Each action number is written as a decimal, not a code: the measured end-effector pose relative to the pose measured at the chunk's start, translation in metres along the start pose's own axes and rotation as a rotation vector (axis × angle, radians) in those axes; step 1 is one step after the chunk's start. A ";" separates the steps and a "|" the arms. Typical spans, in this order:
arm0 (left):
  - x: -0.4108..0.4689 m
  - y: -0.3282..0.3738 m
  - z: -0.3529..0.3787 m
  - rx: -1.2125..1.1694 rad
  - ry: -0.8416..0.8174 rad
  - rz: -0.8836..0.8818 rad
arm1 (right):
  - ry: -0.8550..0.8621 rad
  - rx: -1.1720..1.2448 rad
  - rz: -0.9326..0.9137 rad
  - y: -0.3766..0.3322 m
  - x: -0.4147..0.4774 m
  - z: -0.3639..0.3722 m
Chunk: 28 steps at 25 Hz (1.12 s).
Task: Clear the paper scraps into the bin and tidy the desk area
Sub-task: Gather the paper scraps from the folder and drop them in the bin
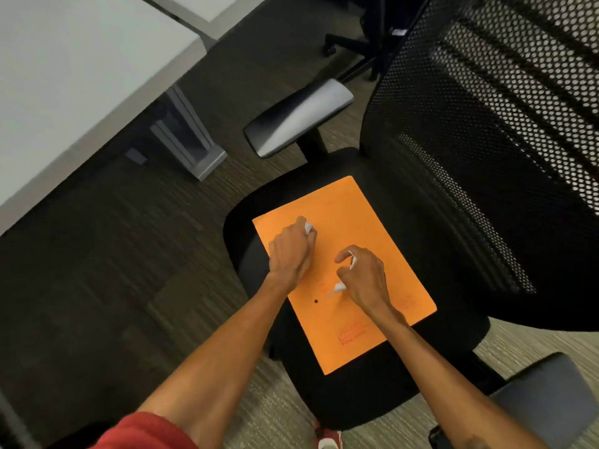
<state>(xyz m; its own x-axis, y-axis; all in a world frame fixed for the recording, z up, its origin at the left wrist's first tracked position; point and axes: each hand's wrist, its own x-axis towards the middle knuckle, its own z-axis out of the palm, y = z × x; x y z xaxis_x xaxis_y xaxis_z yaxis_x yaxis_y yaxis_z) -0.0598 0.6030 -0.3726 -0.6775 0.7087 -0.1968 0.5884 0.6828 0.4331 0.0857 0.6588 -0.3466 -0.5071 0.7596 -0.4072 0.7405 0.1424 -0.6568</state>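
Pinching up white paper scraps (339, 287) off the orange envelope (353, 332), my right hand (364, 280) curls around a few, one poking out at the fingertips. My left hand (291, 251) is fisted on another scrap (308, 227). They look feather-light and crumple easily, so I judge a loose fist is enough. Envelope sits flat on the black chair seat (453, 335). No bin in view.
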 end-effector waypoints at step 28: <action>-0.412 -0.487 -0.181 -0.017 -0.015 -0.982 | -0.617 -0.317 -0.226 -0.291 -0.314 0.454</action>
<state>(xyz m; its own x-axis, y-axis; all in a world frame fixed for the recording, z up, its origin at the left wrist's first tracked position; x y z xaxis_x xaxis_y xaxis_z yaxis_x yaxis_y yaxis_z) -0.1474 -0.0539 -0.3434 -0.8562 -0.1708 -0.4877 -0.2403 0.9671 0.0833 -0.1709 0.0910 -0.3161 -0.7495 0.2071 -0.6288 0.6333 0.5011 -0.5898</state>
